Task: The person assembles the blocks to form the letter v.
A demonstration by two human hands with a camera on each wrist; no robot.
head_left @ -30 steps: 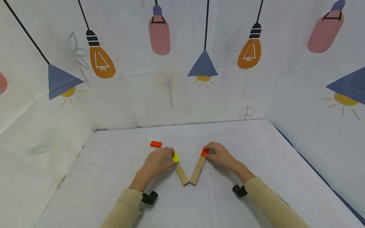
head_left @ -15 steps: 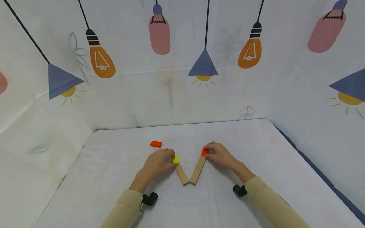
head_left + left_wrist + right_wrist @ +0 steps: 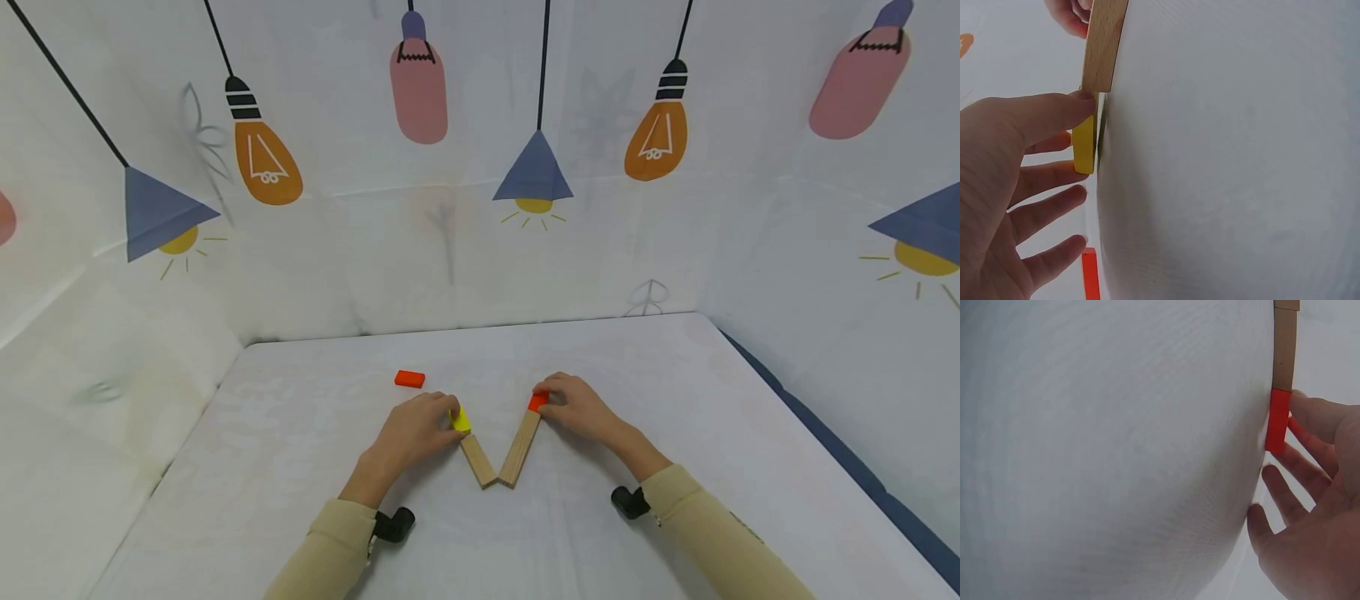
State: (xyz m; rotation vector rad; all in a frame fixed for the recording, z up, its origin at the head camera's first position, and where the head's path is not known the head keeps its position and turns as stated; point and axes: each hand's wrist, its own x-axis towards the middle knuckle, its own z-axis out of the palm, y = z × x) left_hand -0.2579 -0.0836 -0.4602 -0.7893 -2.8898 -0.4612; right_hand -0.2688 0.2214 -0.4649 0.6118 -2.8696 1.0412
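Two plain wooden blocks lie on the white cloth in a V, the left block [image 3: 479,462] and the longer right block [image 3: 519,450] meeting at their near ends. My left hand [image 3: 416,425] pinches a yellow block [image 3: 460,420] between thumb and fingers, at the far end of the left wooden block. In the left wrist view the yellow block [image 3: 1084,144] lies end to end with the wood, the thumb over the joint. With thumb and fingers my right hand [image 3: 577,407] holds a red block [image 3: 1278,420] against the far end of the right wooden block.
A second red block [image 3: 409,379] lies loose beyond my left hand. The white-covered table [image 3: 300,417] backs onto a white curtain [image 3: 337,250] printed with lamps and bulbs. A black wrist camera [image 3: 395,525] sits under the left sleeve.
My left hand has drawn the yellow block slightly nearer, closing the small gap to the left wooden block. My right hand and its red block have stayed in place.
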